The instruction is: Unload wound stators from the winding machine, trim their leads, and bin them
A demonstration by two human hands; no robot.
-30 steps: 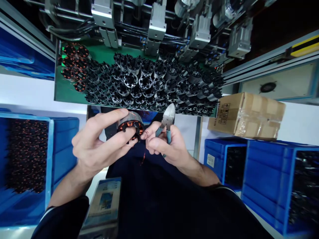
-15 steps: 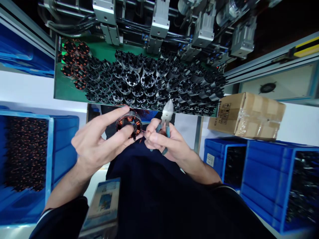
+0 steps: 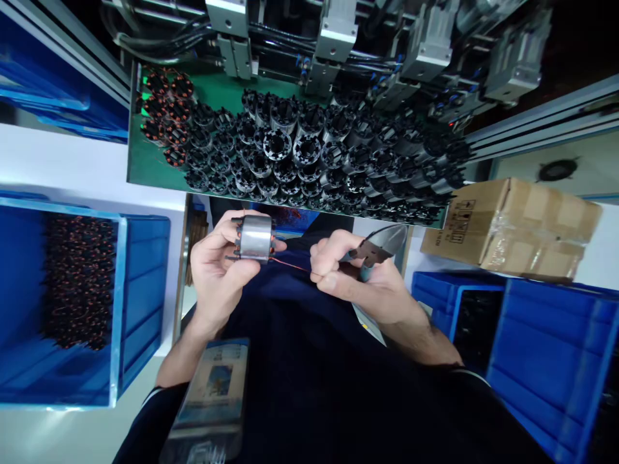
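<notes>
- Your left hand [image 3: 217, 267] is wrapped round the stator [image 3: 256, 237], thumb on the near side of its steel shell and fingers behind; the stator lies on its side in your grip, just your side of the green bench [image 3: 155, 169].
- That grip on the shell probably spares the toothed ends and windings and lets the lead face your other hand.
- Your right hand [image 3: 358, 274], also your side of the green bench, pinches the copper wire [image 3: 293, 264] between thumb and forefinger, seemingly drawing it nearly straight from the stator.
- The same hand carries the diagonal cutters [image 3: 384, 241], handles tucked in the palm and head turned away from the wire, likely to free your fingertips for pinching without putting the tool down.
- Bare stator cores [image 3: 307, 149] crowd most of the green bench, with wound stators [image 3: 176, 109] grouped at its left end, perhaps to separate the two kinds within easy reach.
</notes>
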